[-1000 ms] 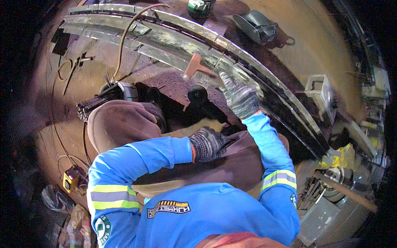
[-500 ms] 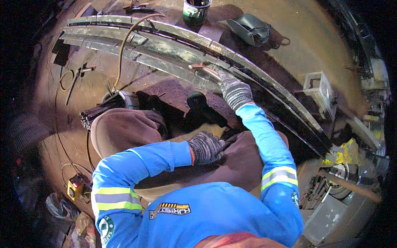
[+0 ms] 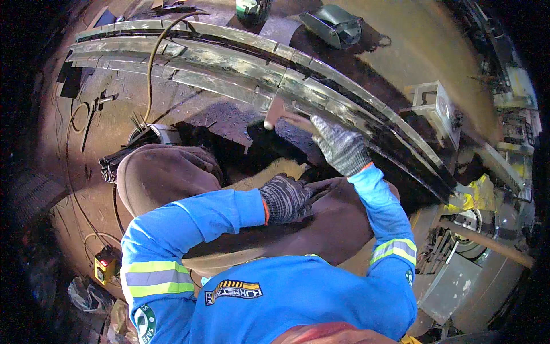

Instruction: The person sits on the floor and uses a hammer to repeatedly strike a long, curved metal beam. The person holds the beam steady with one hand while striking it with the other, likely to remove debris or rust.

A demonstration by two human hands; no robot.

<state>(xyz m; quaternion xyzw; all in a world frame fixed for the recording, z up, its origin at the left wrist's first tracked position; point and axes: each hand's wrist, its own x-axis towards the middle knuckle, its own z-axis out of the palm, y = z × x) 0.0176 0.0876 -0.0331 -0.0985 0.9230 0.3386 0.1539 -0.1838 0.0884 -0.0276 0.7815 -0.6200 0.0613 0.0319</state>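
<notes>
My right hand [image 3: 344,148], in a grey knitted glove, is closed round the handle of a hammer [image 3: 293,117]. The hammer's reddish-brown head is at the near edge of a long curved steel beam [image 3: 229,60]; whether it touches the metal I cannot tell. Narrow ribs run along this beam, which arcs across from the far left to the right. My left hand [image 3: 282,199], gloved too, lies on my brown-trousered thigh [image 3: 252,229] with its fingers curled. What is inside those fingers, if anything, is hidden.
A bucket [image 3: 165,135] with welding rods beside it stands by my left knee. A hose [image 3: 152,74] crosses the beam. Beyond lie a welding mask [image 3: 332,26] and a paint bucket [image 3: 252,10]. A metal frame [image 3: 438,112] stands right; a yellow device [image 3: 104,267] sits lower left.
My right hand has drawn back toward me and slightly right, bringing the hammer off the beam's middle to its near edge. My left hand stays on my thigh. The whole view has shifted slightly.
</notes>
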